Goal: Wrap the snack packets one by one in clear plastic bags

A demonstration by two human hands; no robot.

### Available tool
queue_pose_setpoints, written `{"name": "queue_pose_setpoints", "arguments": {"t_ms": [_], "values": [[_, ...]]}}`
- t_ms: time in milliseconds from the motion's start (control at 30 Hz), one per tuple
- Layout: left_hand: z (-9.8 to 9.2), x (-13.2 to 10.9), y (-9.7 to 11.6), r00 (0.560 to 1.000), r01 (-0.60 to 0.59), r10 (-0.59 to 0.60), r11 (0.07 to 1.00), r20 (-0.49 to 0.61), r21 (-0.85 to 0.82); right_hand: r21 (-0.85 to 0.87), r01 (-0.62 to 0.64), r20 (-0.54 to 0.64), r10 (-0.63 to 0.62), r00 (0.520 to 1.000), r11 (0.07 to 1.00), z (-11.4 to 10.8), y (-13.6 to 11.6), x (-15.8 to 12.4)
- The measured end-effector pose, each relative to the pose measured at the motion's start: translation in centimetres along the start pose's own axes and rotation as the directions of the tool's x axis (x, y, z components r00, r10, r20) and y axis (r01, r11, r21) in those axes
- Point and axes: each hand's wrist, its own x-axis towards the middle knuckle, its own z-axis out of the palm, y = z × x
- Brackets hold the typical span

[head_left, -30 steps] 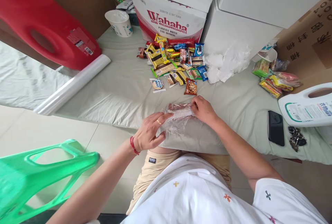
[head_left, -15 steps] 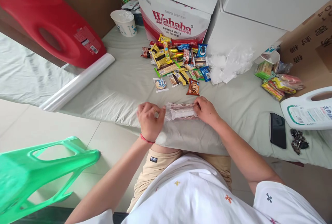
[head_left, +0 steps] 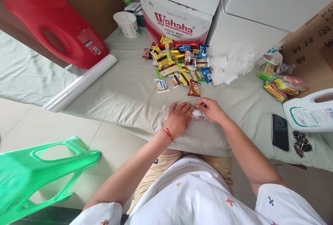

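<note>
A clear plastic wrapper with brown-and-white packets [head_left: 198, 114] in it lies near the front edge of the cloth-covered surface [head_left: 130, 89]. Flat on top of it rests my left hand [head_left: 180, 118], palm down with fingers stretched out, hiding most of it. My right hand [head_left: 211, 109] pinches the wrapper's right end with thumb and forefinger. Behind my hands are a brown cookie packet [head_left: 194, 88], a white packet [head_left: 161, 85] and a heap of colourful wrapped snacks [head_left: 179, 61].
A plastic film roll [head_left: 80, 83] and red jug [head_left: 59, 27] lie left; a green stool [head_left: 47, 169] stands below. Crumpled clear bags [head_left: 231, 67] lie beside the snacks. At right are a phone [head_left: 280, 132], keys [head_left: 302, 143] and a white jug [head_left: 309, 110].
My left hand has moved right from the wrapper's left end and now lies flat over it. My right hand stays at the right end. The view has shifted slightly.
</note>
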Motion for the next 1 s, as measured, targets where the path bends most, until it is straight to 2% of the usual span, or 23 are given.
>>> {"name": "queue_pose_setpoints", "arguments": {"t_ms": [67, 133, 167, 233, 333, 400, 467, 567, 600, 667, 733, 800, 867, 900, 1000], "values": [[1.3, 0.2, -0.7, 0.999, 0.025, -0.025, 1.0, 0.033, 0.009, 0.124, -0.088, -0.097, 0.101, 0.99, 0.988, -1.6, 1.2, -0.5], [1.8, 0.0, -1.2, 0.999, 0.013, -0.013, 1.0, 0.032, 0.016, 0.23, -0.158, -0.22, 0.209, 0.953, 0.96, -3.0, 2.1, -1.4], [1.9, -0.1, -1.4, 1.0, 0.004, -0.005, 1.0, 0.028, 0.018, 0.279, -0.178, -0.241, 0.248, 0.938, 0.944, -3.5, 2.3, -2.0], [1.8, -0.3, -1.5, 1.0, -0.013, 0.013, 1.0, 0.028, 0.022, 0.337, -0.188, -0.175, 0.257, 0.95, 0.923, -3.9, 2.3, -3.4], [1.7, -0.3, -1.4, 0.999, -0.023, 0.022, 0.999, 0.025, 0.033, 0.259, -0.173, 0.0, 0.179, 0.984, 0.95, -3.7, 2.2, -4.9], [1.8, -0.3, -1.4, 1.0, -0.022, 0.021, 0.999, 0.018, 0.039, 0.217, -0.188, 0.0, 0.193, 0.981, 0.958, -3.7, 3.0, -5.3], [1.8, -0.3, -1.5, 1.0, -0.023, 0.022, 0.999, 0.015, 0.04, 0.239, -0.233, -0.142, 0.272, 0.952, 0.942, -4.3, 4.6, -5.3], [1.9, -0.3, -1.6, 0.999, -0.028, 0.028, 0.999, 0.018, 0.031, 0.217, -0.298, -0.4, 0.363, 0.841, 0.929, -5.5, 7.1, -5.2], [1.9, -0.3, -1.6, 0.999, -0.029, 0.029, 0.999, 0.019, 0.028, 0.168, -0.308, -0.433, 0.351, 0.83, 0.936, -5.7, 7.5, -5.1], [1.8, -0.3, -1.6, 0.999, -0.028, 0.028, 0.999, 0.021, 0.024, 0.021, -0.284, -0.41, 0.268, 0.872, 0.959, -5.5, 7.7, -4.9], [1.8, -0.3, -1.6, 1.0, -0.023, 0.023, 1.0, 0.02, 0.02, -0.135, -0.21, -0.316, 0.159, 0.935, 0.968, -4.9, 7.1, -4.6], [1.8, -0.2, -1.5, 1.0, -0.017, 0.017, 1.0, 0.019, 0.015, -0.199, -0.137, -0.204, 0.096, 0.974, 0.97, -4.6, 6.3, -4.2], [1.7, -0.2, -1.4, 1.0, -0.015, 0.015, 1.0, 0.022, 0.012, -0.105, -0.122, -0.135, 0.107, 0.985, 0.987, -5.0, 6.0, -3.9], [1.7, -0.2, -1.4, 1.0, -0.015, 0.014, 1.0, 0.024, 0.012, -0.014, -0.142, -0.138, 0.138, 0.981, 0.99, -5.6, 5.9, -3.9], [1.6, -0.2, -1.3, 0.999, -0.015, 0.015, 1.0, 0.034, 0.014, 0.25, -0.216, -0.274, 0.283, 0.919, 0.944, -7.5, 6.0, -4.3]]}}
